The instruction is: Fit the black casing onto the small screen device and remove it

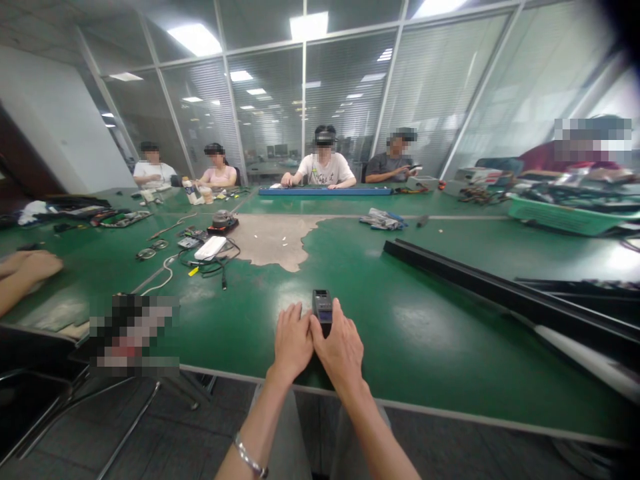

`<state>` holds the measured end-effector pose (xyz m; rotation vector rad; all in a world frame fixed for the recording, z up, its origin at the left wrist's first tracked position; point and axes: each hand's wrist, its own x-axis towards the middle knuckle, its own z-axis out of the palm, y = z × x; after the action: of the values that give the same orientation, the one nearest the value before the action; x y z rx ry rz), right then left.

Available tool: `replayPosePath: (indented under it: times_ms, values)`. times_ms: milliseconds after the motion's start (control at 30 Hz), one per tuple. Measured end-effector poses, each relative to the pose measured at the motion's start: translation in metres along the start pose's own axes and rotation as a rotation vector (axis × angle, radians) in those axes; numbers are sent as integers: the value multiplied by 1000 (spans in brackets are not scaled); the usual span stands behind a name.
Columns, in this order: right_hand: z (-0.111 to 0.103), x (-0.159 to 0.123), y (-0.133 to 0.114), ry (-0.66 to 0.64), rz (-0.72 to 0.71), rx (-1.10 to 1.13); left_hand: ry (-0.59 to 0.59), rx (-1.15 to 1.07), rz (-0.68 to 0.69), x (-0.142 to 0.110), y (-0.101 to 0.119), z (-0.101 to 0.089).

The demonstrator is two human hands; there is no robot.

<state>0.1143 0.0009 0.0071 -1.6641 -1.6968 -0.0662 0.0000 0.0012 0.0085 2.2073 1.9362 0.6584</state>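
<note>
Black device (323,307) sat on green table (425,373), just inside its near edge. Right hand (343,343) beside it, thumb and forefinger apart; left hand (293,341), fingers together — clamping, couldn't tell. Light steadying seemed best.

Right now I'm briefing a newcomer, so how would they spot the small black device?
Start at the near edge of the big green table. There, between the left hand and the right hand, sits the small black device. Unlike the long black bar farther right, it is short and boxy, with a bluish panel.
</note>
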Motion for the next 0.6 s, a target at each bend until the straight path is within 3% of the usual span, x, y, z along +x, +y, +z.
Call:
replayPosePath:
  times_ms: [200, 400, 600]
  values:
    - [1, -3, 1, -2, -10, 31, 5, 16, -9, 1, 1, 2]
    - [-10, 8, -1, 61, 61, 210, -3, 47, 4, 1, -1, 3]
    - [-27, 18, 33, 123, 153, 163, -37, 46, 4, 0, 1, 0]
